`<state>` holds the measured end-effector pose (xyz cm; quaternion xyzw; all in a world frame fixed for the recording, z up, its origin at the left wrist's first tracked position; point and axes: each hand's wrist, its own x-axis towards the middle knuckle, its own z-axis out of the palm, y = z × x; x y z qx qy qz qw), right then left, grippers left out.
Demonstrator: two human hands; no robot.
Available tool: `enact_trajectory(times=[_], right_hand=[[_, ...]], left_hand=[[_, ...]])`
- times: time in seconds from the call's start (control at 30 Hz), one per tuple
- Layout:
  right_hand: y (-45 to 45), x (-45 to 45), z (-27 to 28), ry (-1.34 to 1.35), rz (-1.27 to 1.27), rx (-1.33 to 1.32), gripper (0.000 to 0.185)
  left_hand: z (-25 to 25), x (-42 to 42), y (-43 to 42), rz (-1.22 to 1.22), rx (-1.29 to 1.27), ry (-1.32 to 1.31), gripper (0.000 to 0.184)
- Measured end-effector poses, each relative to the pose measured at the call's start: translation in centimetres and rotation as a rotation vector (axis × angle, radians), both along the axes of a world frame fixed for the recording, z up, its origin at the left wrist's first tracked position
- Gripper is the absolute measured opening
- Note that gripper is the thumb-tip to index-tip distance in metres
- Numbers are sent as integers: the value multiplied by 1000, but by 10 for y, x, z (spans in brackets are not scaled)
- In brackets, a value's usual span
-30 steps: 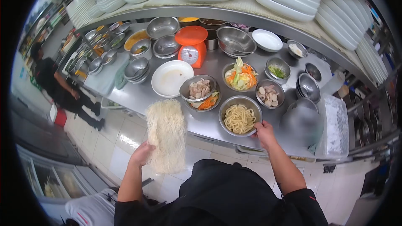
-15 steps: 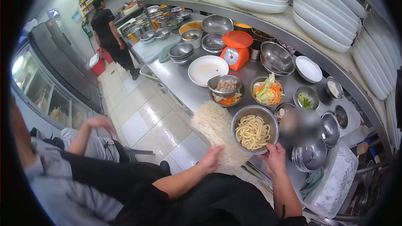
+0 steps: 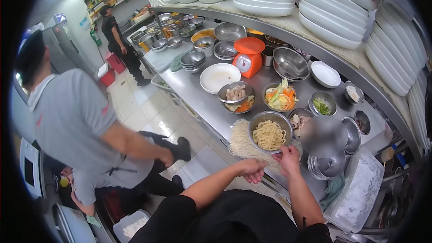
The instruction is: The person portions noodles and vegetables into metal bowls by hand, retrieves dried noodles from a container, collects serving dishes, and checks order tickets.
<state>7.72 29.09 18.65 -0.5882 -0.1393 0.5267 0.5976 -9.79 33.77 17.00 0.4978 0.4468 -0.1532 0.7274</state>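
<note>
Your right hand is clamped on the near rim of a steel bowl of thick noodles. Gripping only the edge presumably keeps your fingers clear of the food. The bowl lies just beyond that hand, upright or nearly so.

Your left hand is just beside your right, fingers loosely apart, nothing seen in it. Beyond it is the dry noodle sheet, flat at the counter's near edge and partly hidden under the bowl. Whether the bowl rests on the sheet or is held over it, I cannot make out.

Farther past your left hand, a smaller bowl of meat pieces sits on a vegetable bowl, probably to save room. Straight beyond your right hand stands another salad bowl; to its right, nested bowls, likely stacked to stay within reach.
</note>
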Motion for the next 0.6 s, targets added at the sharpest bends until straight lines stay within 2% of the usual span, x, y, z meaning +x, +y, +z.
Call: enact_trajectory(times=[0.13,0.2,0.37,0.5,0.6], right_hand=[[-4,9,-14,-47,-1,61,20],[-6,13,-20,-33,-66,89,22],[-11,9,-8,15,-136,150,28],[-29,4,13,-104,-122,106,33],[-57,-1,-2,-296,13,75,29]], left_hand=[[-12,-15,-8,-33,19,-77,52],[-2,-24,-13,-91,13,-66,49],[-8,-51,-19,-8,-42,-83,43],[9,-70,-12,-56,78,-85,40],[31,-89,7,-43,177,-119,40]])
